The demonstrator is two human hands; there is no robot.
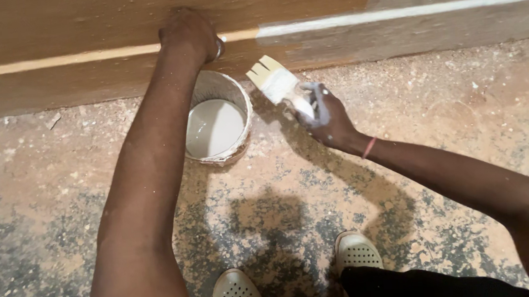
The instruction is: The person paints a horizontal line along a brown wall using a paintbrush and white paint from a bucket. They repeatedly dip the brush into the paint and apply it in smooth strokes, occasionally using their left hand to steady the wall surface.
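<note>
The right hand [328,120] grips a paintbrush [275,81] at centre frame, above the paint bucket [217,117]. The left hand [187,35], fingers curled, presses the wooden board [82,31] at upper centre.

Hidden and cut-off parts at the wall

The left hand [187,35] covers whatever small object it presses against the wooden board [81,18], only a pale glint showing; its arm hides the bucket's [236,101] left rim. The brush [275,79] handle disappears inside the right hand [328,120]. Both shoes [355,252] are cut by the bottom edge.
</note>
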